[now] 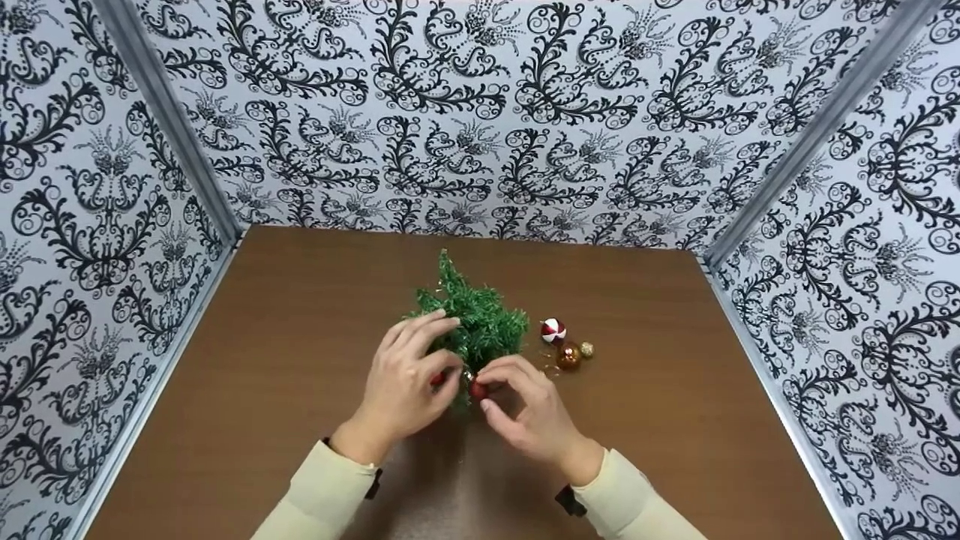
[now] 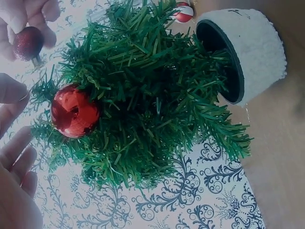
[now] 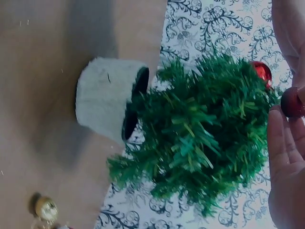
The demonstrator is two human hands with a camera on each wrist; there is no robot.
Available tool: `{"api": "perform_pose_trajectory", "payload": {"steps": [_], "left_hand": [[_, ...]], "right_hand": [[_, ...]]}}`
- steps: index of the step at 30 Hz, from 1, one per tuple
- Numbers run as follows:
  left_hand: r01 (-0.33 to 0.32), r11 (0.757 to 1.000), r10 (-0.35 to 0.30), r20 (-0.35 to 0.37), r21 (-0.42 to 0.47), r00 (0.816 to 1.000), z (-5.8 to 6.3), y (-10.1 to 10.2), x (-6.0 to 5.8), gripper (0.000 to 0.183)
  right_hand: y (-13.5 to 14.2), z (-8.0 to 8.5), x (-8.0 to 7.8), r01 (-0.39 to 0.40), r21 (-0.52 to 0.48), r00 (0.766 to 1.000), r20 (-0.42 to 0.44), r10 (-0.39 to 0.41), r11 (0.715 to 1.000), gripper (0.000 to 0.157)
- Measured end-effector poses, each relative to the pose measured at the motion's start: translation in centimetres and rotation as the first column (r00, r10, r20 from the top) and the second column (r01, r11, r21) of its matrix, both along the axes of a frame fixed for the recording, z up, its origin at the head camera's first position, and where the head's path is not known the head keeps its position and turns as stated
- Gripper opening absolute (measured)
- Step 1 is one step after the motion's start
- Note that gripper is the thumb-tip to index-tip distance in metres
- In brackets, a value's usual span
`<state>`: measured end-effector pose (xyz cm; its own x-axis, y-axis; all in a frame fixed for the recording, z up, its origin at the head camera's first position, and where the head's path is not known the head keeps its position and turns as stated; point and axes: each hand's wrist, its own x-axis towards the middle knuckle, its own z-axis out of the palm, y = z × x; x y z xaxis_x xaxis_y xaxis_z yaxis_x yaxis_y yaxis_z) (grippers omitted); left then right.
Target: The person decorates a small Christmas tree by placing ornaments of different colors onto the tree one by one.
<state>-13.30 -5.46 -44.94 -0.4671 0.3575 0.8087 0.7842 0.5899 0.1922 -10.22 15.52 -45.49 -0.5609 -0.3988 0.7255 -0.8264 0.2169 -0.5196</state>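
A small artificial Christmas tree (image 1: 487,322) stands upright on the table, its pot (image 2: 257,52) wrapped in fuzzy white. My right hand (image 1: 534,412) pinches a dark red glittery bauble (image 2: 27,43) by its round side, cap toward the branches, close to the treetop side facing me. The thumb and index fingertips of my left hand (image 1: 409,375) come together at a branch tip, the other fingers spread beside the greenery. A shiny red bauble (image 2: 75,112) hangs on the tree near that hand; in the head view the left hand covers most of it.
Right of the tree lie a red-and-white bauble (image 1: 553,330), a shiny copper-gold bauble (image 1: 568,356) and a small gold bauble (image 1: 587,350), with thin gold loops (image 1: 552,370) beside them. Patterned walls (image 1: 465,150) enclose the brown table (image 1: 315,300) at the back and sides.
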Motion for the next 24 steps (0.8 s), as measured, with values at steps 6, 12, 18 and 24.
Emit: {"api": "perform_pose_trajectory", "payload": {"steps": [6, 12, 18, 24], "left_hand": [[-0.012, 1.000, 0.012, 0.016, -0.023, 1.000, -0.1, 0.1, 0.1, 0.004], [-0.014, 1.000, 0.014, 0.047, -0.012, 0.999, -0.3, 0.1, 0.3, 0.003], [-0.001, 1.000, 0.001, 0.058, -0.008, 0.998, -0.5, 0.3, 0.4, 0.003], [-0.008, 1.000, 0.007, 0.034, 0.017, 0.999, -0.7, 0.0, 0.3, 0.003]], "right_hand": [[-0.2, -2.5, -1.1, 0.066, 0.016, 0.994, 0.083, -0.067, 0.998, 0.029], [-0.9, -2.9, -1.8, 0.182, 0.064, 0.980, 0.075, -0.186, 0.981, 0.017], [-1.5, -2.7, -1.9, 0.203, 0.056, 0.976, 0.070, -0.207, 0.978, 0.009], [-2.1, -2.3, -2.1, 0.216, 0.020, 0.973, 0.081, -0.217, 0.976, 0.011]]}}
